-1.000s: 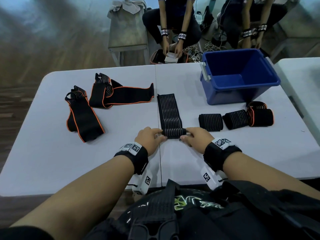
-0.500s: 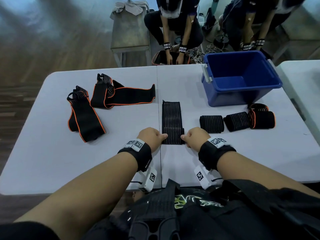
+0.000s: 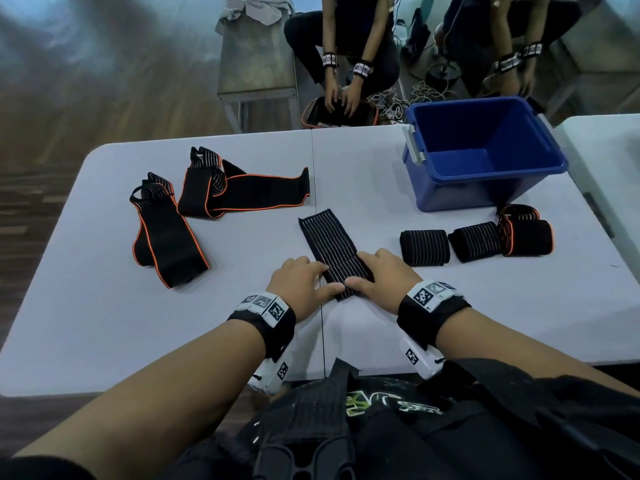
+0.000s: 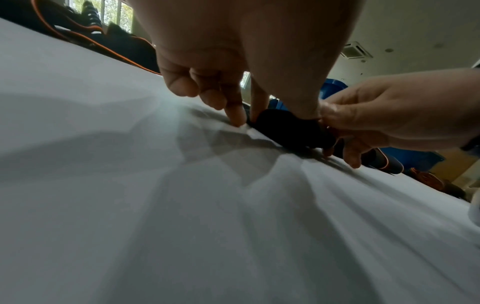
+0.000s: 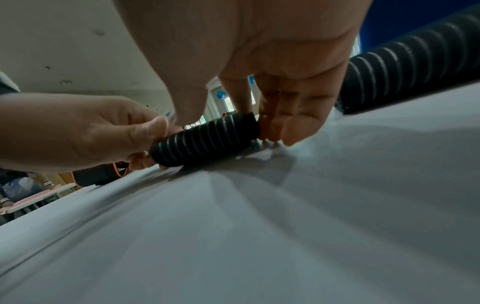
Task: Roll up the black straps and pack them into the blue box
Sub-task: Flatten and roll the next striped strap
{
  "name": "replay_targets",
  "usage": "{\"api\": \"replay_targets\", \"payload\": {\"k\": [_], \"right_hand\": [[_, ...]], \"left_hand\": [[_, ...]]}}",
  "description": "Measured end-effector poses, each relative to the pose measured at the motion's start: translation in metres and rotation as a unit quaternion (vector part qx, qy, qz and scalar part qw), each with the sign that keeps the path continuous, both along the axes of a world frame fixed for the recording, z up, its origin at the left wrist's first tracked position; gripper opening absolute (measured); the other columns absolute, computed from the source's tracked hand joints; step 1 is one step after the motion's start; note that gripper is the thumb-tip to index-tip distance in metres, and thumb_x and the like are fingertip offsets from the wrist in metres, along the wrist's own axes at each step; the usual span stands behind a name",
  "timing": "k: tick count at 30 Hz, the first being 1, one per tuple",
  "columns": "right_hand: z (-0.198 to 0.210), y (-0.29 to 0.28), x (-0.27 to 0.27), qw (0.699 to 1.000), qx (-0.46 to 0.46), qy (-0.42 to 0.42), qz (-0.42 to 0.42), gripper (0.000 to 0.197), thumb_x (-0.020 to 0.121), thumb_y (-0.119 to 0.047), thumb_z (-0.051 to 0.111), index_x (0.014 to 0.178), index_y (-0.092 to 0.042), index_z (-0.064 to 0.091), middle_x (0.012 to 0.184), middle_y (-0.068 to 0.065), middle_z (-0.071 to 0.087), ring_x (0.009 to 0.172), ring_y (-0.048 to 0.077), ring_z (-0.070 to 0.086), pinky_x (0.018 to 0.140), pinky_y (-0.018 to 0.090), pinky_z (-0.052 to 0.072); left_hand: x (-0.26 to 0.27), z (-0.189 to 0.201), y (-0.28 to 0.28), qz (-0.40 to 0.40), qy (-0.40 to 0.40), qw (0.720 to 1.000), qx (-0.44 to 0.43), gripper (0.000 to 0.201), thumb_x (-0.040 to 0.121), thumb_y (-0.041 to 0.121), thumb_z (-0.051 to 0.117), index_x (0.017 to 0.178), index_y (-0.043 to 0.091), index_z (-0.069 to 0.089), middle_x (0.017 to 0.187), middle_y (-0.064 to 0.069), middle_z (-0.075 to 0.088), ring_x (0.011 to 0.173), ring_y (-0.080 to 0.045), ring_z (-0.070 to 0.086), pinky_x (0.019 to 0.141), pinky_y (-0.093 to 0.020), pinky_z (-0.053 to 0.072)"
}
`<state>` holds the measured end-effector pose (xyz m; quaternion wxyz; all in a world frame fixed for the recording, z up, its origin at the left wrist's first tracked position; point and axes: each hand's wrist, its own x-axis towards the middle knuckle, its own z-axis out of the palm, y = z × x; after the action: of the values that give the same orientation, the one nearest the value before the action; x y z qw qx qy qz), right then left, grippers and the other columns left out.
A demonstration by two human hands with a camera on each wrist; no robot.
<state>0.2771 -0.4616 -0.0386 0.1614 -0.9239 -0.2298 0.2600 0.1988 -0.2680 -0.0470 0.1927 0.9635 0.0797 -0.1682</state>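
A black strap with thin grey stripes (image 3: 325,237) lies flat on the white table (image 3: 242,323), its near end wound into a small roll (image 3: 346,280). My left hand (image 3: 331,279) pinches the roll's left end and my right hand (image 3: 358,270) pinches its right end. The left wrist view shows the roll (image 4: 291,129) under my left hand (image 4: 272,115). In the right wrist view the ribbed roll (image 5: 207,139) sits under my right hand (image 5: 233,123). The blue box (image 3: 485,188) stands at the back right; nothing shows inside it.
Three rolled straps (image 3: 424,247) (image 3: 474,242) (image 3: 526,239) lie in a row in front of the box. Two unrolled orange-edged straps (image 3: 166,244) (image 3: 242,194) lie at the left. Two people crouch beyond the table's far edge, beside a small grey table (image 3: 256,64).
Both hands have moved forward, away from me, with the roll. The roll has grown and the flat part of the strap is shorter and now slants to the left.
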Motion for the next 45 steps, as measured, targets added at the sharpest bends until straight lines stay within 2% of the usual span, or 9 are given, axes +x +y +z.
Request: {"api": "replay_targets", "payload": {"k": [8, 11, 16, 19, 27, 30, 37, 41, 45], "right_hand": [[0.002, -0.005, 0.007, 0.999, -0.023, 0.012, 0.044, 0.075, 0.085, -0.035, 0.071, 0.149, -0.023, 0.034, 0.122, 0.006, 0.048, 0.108, 0.027, 0.056, 0.090, 0.036, 0.049], [0.003, -0.006, 0.007, 0.999, -0.004, 0.027, 0.025, 0.069, 0.086, -0.040, 0.069, 0.146, -0.022, 0.040, 0.122, 0.008, 0.051, 0.109, 0.027, 0.056, 0.093, 0.037, 0.048], [0.007, -0.003, 0.007, 0.997, 0.061, 0.040, -0.025, 0.017, 0.093, -0.040, 0.061, 0.094, -0.023, 0.063, 0.087, -0.002, 0.062, 0.089, 0.022, 0.062, 0.070, 0.029, 0.041], [0.006, 0.005, 0.011, 0.996, 0.032, 0.037, -0.080, 0.041, 0.098, -0.048, 0.051, 0.067, -0.020, 0.050, 0.069, -0.002, 0.055, 0.074, 0.022, 0.055, 0.062, 0.031, 0.034], [-0.002, 0.027, 0.005, 0.984, 0.002, 0.032, -0.176, 0.047, 0.091, -0.052, 0.058, 0.067, -0.013, 0.048, 0.064, 0.003, 0.052, 0.060, 0.021, 0.051, 0.048, 0.029, 0.029], [-0.002, 0.023, 0.004, 0.971, 0.088, 0.081, -0.209, 0.056, 0.081, -0.052, 0.069, 0.053, -0.009, 0.048, 0.051, 0.006, 0.054, 0.050, 0.024, 0.053, 0.052, 0.036, 0.044], [0.003, 0.025, -0.012, 0.889, 0.316, 0.181, -0.278, 0.044, 0.076, -0.009, 0.082, 0.109, -0.014, 0.054, 0.108, 0.009, 0.066, 0.093, 0.019, 0.067, 0.077, 0.029, 0.055], [0.005, 0.024, -0.017, 0.871, 0.371, 0.214, -0.240, 0.053, 0.076, 0.008, 0.075, 0.117, -0.014, 0.049, 0.114, 0.009, 0.065, 0.101, 0.021, 0.063, 0.087, 0.032, 0.054], [0.009, 0.024, -0.019, 0.867, 0.394, 0.216, -0.214, 0.058, 0.073, 0.020, 0.069, 0.118, -0.009, 0.050, 0.112, 0.008, 0.070, 0.100, 0.017, 0.066, 0.085, 0.026, 0.055]], "left_hand": [[-0.003, 0.000, -0.007, -0.005, -0.082, 0.996, -0.038, 0.054, 0.092, 0.056, 0.059, 0.137, 0.026, 0.053, 0.121, 0.003, 0.059, 0.115, -0.021, 0.052, 0.100, -0.041, 0.045], [-0.007, 0.000, -0.007, -0.024, -0.072, 0.996, -0.046, 0.070, 0.086, 0.073, 0.053, 0.137, 0.025, 0.055, 0.115, 0.003, 0.060, 0.111, -0.020, 0.052, 0.097, -0.039, 0.046], [0.002, 0.001, -0.002, -0.019, -0.056, 0.997, -0.052, 0.054, 0.094, 0.066, 0.041, 0.094, 0.019, 0.068, 0.084, 0.002, 0.058, 0.085, -0.022, 0.057, 0.078, -0.041, 0.049], [0.008, -0.001, -0.008, 0.032, -0.002, 0.996, -0.084, 0.065, 0.101, 0.060, 0.031, 0.074, 0.010, 0.064, 0.073, -0.006, 0.064, 0.072, -0.024, 0.061, 0.074, -0.042, 0.050], [0.006, 0.004, -0.007, 0.071, 0.038, 0.996, -0.046, 0.056, 0.101, 0.055, 0.043, 0.062, 0.016, 0.048, 0.062, -0.001, 0.053, 0.065, -0.021, 0.052, 0.064, -0.034, 0.039], [0.008, 0.009, -0.002, 0.073, 0.047, 0.996, -0.035, 0.052, 0.100, 0.057, 0.046, 0.065, 0.018, 0.045, 0.065, 0.001, 0.052, 0.065, -0.019, 0.050, 0.065, -0.033, 0.038], [0.002, 0.003, 0.009, 0.130, -0.059, 0.983, -0.112, 0.032, 0.086, 0.046, 0.071, 0.104, 0.024, 0.056, 0.104, 0.002, 0.059, 0.095, -0.018, 0.059, 0.082, -0.035, 0.050], [0.001, 0.004, 0.015, 0.086, -0.088, 0.983, -0.139, 0.061, 0.082, 0.039, 0.076, 0.137, 0.028, 0.051, 0.127, 0.002, 0.055, 0.119, -0.019, 0.054, 0.105, -0.036, 0.045], [-0.001, 0.016, 0.013, 0.064, -0.069, 0.974, -0.208, 0.052, 0.082, 0.021, 0.076, 0.130, 0.025, 0.057, 0.116, 0.009, 0.059, 0.107, -0.011, 0.056, 0.093, -0.023, 0.040]]}}
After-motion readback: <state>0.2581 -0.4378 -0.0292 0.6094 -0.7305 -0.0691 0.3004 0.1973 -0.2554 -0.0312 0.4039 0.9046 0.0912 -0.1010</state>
